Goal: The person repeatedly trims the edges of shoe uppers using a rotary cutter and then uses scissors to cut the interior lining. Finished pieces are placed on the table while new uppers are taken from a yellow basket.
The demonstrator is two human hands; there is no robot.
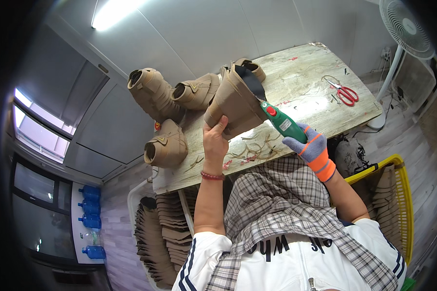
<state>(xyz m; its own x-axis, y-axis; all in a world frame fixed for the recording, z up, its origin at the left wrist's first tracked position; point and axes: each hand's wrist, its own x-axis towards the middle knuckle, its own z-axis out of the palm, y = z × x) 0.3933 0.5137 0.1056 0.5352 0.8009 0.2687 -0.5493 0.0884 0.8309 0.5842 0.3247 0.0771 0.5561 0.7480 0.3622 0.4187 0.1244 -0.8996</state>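
My left hand (215,140) is closed on the lower edge of a tan shoe upper (238,104), its thumb lying across the near face. The upper is tilted above the table, and a black lining shows at its far right edge. In my right hand (310,149), gloved in grey and orange, is a green handheld power tool (285,124) with a red button. Its front end meets the right edge of the upper; the tip itself is too small to make out. Thin tan trimmings (257,147) lie on the table below.
More tan uppers stand bunched on the left of the worn table (306,72). Red-handled scissors (345,94) lie at the right. A white basket (133,194) and a yellow basket (404,208) hold stacked tan pieces. Beyond the right corner stands a fan (409,26).
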